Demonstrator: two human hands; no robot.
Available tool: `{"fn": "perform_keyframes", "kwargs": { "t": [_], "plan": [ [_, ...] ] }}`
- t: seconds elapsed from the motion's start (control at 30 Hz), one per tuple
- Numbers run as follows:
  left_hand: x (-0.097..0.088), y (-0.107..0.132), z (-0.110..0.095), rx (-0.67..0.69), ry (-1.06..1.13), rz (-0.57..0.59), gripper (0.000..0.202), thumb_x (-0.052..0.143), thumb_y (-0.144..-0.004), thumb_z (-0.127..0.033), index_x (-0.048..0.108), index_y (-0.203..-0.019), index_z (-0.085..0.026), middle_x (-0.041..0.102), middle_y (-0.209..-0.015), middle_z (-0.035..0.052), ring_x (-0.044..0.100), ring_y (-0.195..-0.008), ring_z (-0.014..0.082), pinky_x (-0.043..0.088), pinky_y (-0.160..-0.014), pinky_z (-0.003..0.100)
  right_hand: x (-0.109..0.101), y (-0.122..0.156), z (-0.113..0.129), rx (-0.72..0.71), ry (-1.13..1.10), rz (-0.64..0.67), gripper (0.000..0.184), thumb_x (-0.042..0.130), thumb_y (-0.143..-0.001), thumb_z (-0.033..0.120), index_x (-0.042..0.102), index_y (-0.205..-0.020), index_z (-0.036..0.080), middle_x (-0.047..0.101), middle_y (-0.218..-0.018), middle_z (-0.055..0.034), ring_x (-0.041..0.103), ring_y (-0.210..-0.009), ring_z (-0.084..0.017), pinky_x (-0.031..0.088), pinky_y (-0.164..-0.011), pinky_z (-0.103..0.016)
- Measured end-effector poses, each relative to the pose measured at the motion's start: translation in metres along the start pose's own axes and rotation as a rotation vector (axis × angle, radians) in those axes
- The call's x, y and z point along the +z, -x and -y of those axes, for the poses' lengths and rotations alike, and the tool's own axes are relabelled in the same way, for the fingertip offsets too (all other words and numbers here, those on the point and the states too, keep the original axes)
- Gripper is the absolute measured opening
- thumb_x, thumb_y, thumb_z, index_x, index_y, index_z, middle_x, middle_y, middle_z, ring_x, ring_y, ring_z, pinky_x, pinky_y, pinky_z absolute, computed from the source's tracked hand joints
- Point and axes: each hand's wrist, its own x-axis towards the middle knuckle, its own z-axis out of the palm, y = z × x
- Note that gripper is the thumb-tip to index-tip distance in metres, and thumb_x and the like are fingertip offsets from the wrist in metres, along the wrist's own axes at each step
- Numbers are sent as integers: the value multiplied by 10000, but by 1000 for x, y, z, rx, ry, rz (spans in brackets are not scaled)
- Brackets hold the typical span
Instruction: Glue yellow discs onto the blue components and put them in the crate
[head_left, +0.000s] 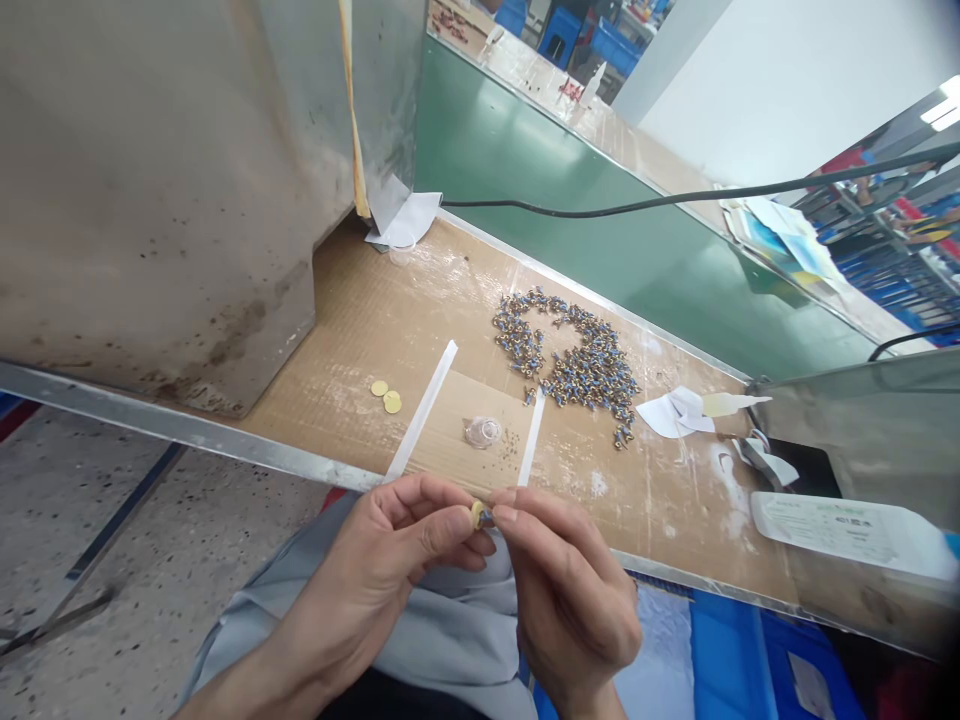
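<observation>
My left hand [390, 565] and my right hand [562, 590] meet just below the bench's front edge, fingertips pinched together on a small brass and blue part [478, 514]. On the cardboard-covered bench [360, 320] beyond lies a heap of several like brass and blue parts [577, 360]. Two brass discs [386, 395] lie to the left. A small clear plastic cap [482, 432] sits between two white strips [421, 410], with tiny dark specks beside it.
A large grey metal housing [165, 180] fills the left. A green conveyor belt [600, 220] runs behind the bench, with a black cable [675, 200] across it. White paper scraps [675, 412] and a metal box [870, 430] sit at the right. A blue crate [750, 660] is below.
</observation>
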Motion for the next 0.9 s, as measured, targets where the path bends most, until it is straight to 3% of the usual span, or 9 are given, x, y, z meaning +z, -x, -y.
{"fn": "perform_keyframes", "kwargs": {
  "t": [0.13,0.2,0.27,0.37,0.47,0.67,0.9],
  "plan": [
    [-5,1,4,68,-145,40,261,1069,-868,-404,921,-949,-205,909,-885,62,852,-820,185,694,-807,236,1,3,0,-8,2,-50,494,705,-1037,-99,839,-1371,241,861,-1285,-79,881,-1111,-201,773,-955,-334],
    [-8,3,5,170,-289,59,164,1030,-914,-339,926,-981,-232,924,-953,47,871,-882,195,700,-848,245,2,5,0,-20,-4,-79,482,712,-1022,-116,846,-1344,217,862,-1278,-84,881,-1106,-202,771,-953,-332],
    [-10,6,4,372,-503,54,71,980,-952,-245,915,-977,-260,921,-971,8,878,-904,179,686,-861,221,2,7,1,-36,-12,-109,477,708,-1008,-137,851,-1323,192,862,-1273,-92,882,-1098,-203,768,-945,-326],
    [-10,9,1,742,-842,69,148,932,-979,-139,868,-1007,-269,903,-957,-40,869,-862,134,654,-836,180,3,9,0,-57,-35,-128,474,692,-1010,-141,849,-1328,174,861,-1274,-104,884,-1102,-216,772,-931,-339],
    [-7,9,-2,943,-1003,110,145,916,-1028,-175,816,-1082,-265,897,-989,-33,872,-866,137,653,-842,202,3,11,0,-53,-67,-103,472,693,-1020,-122,843,-1346,185,856,-1271,-101,882,-1099,-225,777,-920,-357],
    [-3,10,-5,1023,-1094,109,133,860,-1086,-217,752,-1019,-257,831,-882,-28,817,-754,138,624,-755,253,2,13,0,-28,-131,-67,466,675,-1011,-142,839,-1322,163,847,-1248,-104,870,-1092,-219,767,-912,-354],
    [-4,11,-8,1083,-1140,127,133,838,-1094,-177,730,-1055,-245,822,-884,-19,807,-767,146,616,-756,267,2,12,1,-39,-143,-77,452,688,-1017,-132,840,-1326,161,846,-1248,-102,868,-1097,-216,762,-921,-348]
  ]
}}
